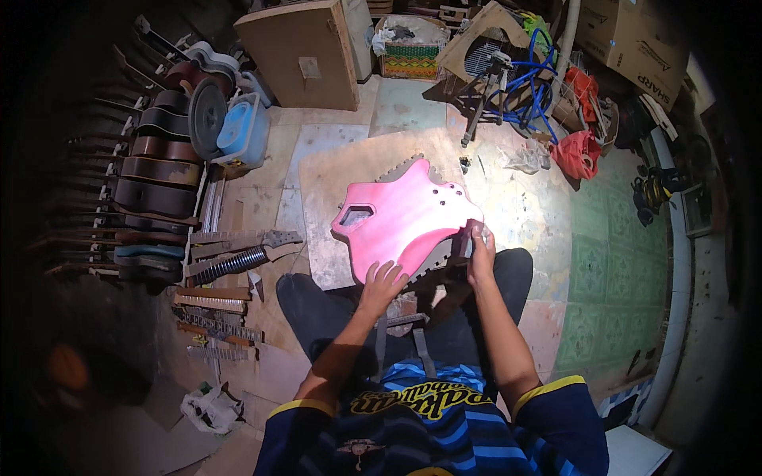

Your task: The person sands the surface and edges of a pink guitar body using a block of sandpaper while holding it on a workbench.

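**Left hand [381, 292] on the pink body [409, 214], right hand [482, 258] at its edge**

From my end I see the pink body, guitar-shaped, lying just ahead of the crossed legs [512, 278], with a toothed support [397, 169] showing beneath it and a pale board [321, 182] under that. I have the left hand resting on its near edge, fingers spread and gripping nothing. The right hand is closed round a dark block [467, 236] at the body's right side (whether the block touches the wood, I cannot tell). The body has a squarish cutout on the left and small holes at upper right. Off to the left lie tools [230, 266], near a row of guitars [159, 170]; a blue hose [533, 79] hangs at upper right.
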A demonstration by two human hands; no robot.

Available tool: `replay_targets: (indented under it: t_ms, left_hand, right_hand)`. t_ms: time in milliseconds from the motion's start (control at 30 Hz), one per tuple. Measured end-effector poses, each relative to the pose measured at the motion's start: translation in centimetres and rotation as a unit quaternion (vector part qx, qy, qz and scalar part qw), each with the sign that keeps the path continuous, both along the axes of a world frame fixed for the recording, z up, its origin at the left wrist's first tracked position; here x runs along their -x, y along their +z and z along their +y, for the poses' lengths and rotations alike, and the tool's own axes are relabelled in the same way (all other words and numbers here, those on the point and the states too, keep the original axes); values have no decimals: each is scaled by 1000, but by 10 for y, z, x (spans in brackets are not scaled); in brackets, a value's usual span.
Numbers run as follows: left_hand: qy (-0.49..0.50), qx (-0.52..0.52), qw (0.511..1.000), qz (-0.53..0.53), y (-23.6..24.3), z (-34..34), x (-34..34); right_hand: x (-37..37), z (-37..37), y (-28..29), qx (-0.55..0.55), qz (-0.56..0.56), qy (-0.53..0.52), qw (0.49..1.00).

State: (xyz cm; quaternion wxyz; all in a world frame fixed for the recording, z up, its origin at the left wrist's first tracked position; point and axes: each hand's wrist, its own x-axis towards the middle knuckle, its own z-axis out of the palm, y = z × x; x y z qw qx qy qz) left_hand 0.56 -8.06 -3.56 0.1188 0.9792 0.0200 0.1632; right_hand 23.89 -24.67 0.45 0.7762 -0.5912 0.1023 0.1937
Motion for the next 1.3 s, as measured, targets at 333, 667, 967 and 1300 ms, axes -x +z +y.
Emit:
replay_targets:
  t_ms: [333,667,967,1300]
  left_hand:
    - [78,129,980,132,22,14,-9]
    - [259,190,939,124,21,27,-17]
    - [300,331,894,23,8,-29,-16]
    - [208,631,733,-143,77,-53,-38]
  right_hand:
    - [18,-14,-2,80,62,70,992]
    - [28,21,-22,179,-60,150,970]
    - [-7,42,-26,108,-34,234,966]
    - [71,9,43,-265,265,304,876]
